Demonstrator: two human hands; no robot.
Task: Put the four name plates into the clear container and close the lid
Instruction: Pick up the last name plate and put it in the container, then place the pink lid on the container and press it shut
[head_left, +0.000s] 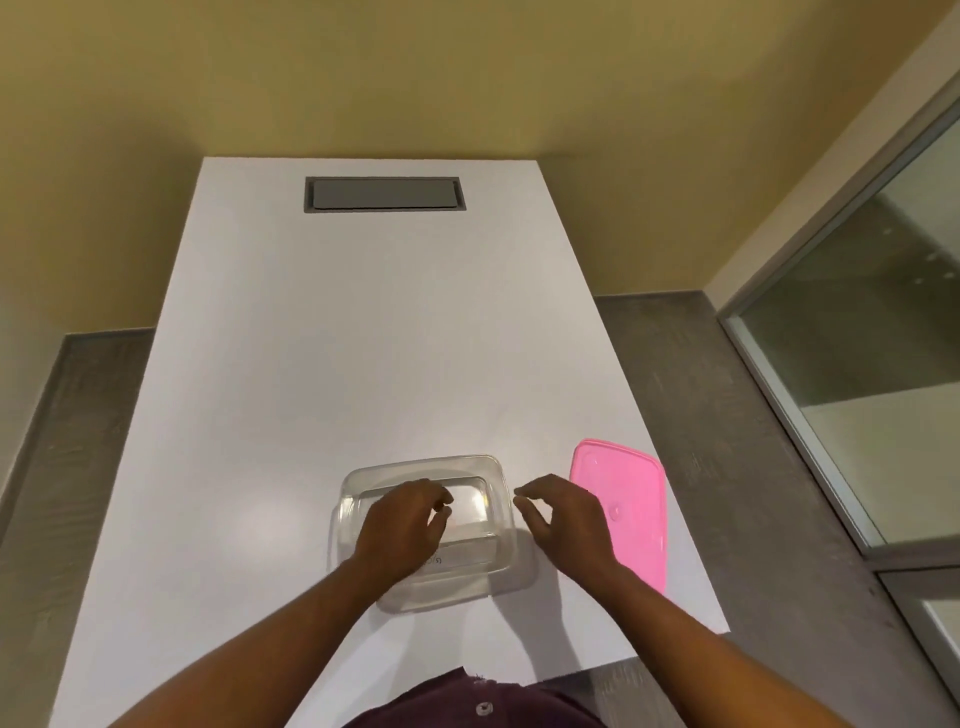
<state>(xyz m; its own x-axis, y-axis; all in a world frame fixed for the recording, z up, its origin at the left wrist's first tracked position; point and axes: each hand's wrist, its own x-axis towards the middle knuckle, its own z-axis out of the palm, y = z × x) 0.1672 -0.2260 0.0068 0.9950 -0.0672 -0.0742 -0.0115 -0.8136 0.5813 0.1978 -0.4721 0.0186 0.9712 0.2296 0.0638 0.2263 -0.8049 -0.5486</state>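
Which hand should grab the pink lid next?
Probably the right hand: the pink lid lies right beside it on the table, while the left hand is over the clear container.

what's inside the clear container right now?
The left hand reaches into the clear container and covers much of its floor. Flat pale pieces with some print show beneath it, probably name plates; their count is hidden. The pink lid lies beside it, off.
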